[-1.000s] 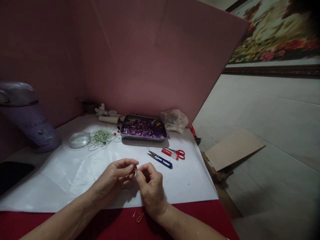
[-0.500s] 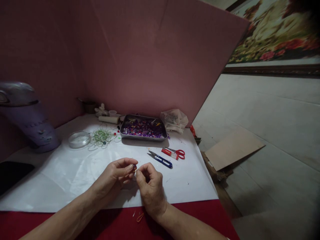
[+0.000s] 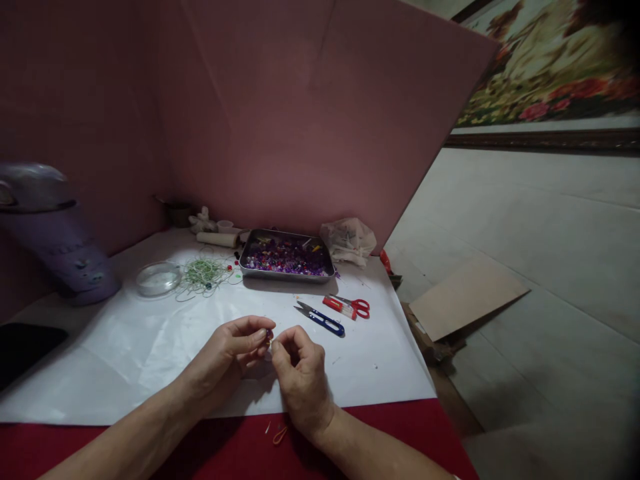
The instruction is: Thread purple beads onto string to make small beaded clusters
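Observation:
Between the thumb and fingers of my left hand point(image 3: 240, 343) is a small dark purple beaded piece point(image 3: 269, 334), mostly covered by the fingertips. My right hand point(image 3: 303, 377) is close against it, thumb and forefinger pinched at a tiny pale yellowish bit on the piece's near side; what exactly they grip is too small to make out. Both hands are above the white sheet point(image 3: 125, 360). Blue thread snips point(image 3: 325, 321) lie just beyond my right hand. Below that hand, an orange cord loop point(image 3: 280, 436) rests on the red cloth point(image 3: 225, 447).
A metal tray point(image 3: 287, 275) of purple beads stands at the back. Red-handled scissors point(image 3: 363, 307) lie beside a small red packet point(image 3: 340, 308). Green thread point(image 3: 205, 273), a clear round dish point(image 3: 159, 279) and a purple tumbler point(image 3: 75, 253) are leftward. A plastic bag point(image 3: 349, 241) sits back right.

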{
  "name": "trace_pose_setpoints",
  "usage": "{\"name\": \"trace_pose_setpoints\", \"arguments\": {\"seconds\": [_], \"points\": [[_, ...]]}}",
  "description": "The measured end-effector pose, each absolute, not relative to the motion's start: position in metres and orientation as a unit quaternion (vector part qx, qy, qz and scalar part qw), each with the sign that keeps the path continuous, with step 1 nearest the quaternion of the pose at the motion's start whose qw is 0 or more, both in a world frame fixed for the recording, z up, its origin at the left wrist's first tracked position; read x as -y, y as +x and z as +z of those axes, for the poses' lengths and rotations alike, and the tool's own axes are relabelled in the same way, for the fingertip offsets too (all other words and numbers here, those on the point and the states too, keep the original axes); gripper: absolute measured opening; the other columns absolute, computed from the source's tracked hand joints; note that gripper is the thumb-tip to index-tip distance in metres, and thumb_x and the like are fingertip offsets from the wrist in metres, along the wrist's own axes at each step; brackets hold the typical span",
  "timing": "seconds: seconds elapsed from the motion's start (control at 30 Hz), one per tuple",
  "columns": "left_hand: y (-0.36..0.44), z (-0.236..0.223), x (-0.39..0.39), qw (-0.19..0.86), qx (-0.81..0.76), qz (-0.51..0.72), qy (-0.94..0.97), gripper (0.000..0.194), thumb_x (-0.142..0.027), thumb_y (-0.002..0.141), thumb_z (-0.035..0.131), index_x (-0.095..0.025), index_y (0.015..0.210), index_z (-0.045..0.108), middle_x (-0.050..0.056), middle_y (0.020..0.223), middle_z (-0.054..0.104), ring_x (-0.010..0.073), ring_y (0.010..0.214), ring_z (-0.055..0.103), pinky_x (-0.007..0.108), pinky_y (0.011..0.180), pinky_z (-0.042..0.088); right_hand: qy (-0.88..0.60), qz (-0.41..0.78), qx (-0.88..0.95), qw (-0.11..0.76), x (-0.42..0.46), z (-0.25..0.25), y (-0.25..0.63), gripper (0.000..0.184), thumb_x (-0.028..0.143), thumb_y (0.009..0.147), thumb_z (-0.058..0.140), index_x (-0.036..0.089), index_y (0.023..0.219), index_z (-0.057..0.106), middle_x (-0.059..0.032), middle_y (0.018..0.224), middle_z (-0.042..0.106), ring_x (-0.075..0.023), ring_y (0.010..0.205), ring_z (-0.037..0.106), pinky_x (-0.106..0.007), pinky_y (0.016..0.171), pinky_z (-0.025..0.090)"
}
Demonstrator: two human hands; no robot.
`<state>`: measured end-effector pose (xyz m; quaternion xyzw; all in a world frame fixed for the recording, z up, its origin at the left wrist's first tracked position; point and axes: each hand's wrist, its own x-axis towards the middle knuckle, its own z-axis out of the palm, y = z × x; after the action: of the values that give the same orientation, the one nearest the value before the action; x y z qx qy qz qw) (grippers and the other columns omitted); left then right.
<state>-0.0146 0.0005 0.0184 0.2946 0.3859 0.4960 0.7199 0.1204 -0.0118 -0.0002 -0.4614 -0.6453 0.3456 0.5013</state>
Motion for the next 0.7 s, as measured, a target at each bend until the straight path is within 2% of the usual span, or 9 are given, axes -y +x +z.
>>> {"name": "trace_pose_setpoints", "arguments": {"seconds": [0.47, 0.7], "points": [[-0.0151, 0.0171, -0.0006, 0.73, -0.373, 0.491, 0.295, 0.016, -0.01, 0.064, 0.075, -0.014, 0.078, 0.069, 0.002, 0.066, 0.065, 0.0085, 0.054, 0.055, 0.017, 0.051, 0.041, -0.467, 0.348, 0.64, 0.501, 0.011, 0.0004, 0.1201, 0.015, 0.028, 0.082, 0.05, 0.018, 0.071, 0.053, -0.0004, 0.06, 0.057, -0.0124, 0.052, 0.05, -0.023, 0.051, 0.04], [-0.0155, 0.0174, -0.0009, 0.722, -0.383, 0.489, 0.305, 0.012, -0.014, 0.07, 0.072, -0.013, 0.081, 0.068, 0.001, 0.068, 0.063, 0.0075, 0.054, 0.054, 0.017, 0.05, 0.04, -0.457, 0.353, 0.638, 0.51, 0.0122, 0.0024, 0.1204, 0.015, 0.027, 0.081, 0.049, 0.017, 0.07, 0.051, 0.0003, 0.058, 0.053, -0.0115, 0.05, 0.047, -0.022, 0.05, 0.038]]}}
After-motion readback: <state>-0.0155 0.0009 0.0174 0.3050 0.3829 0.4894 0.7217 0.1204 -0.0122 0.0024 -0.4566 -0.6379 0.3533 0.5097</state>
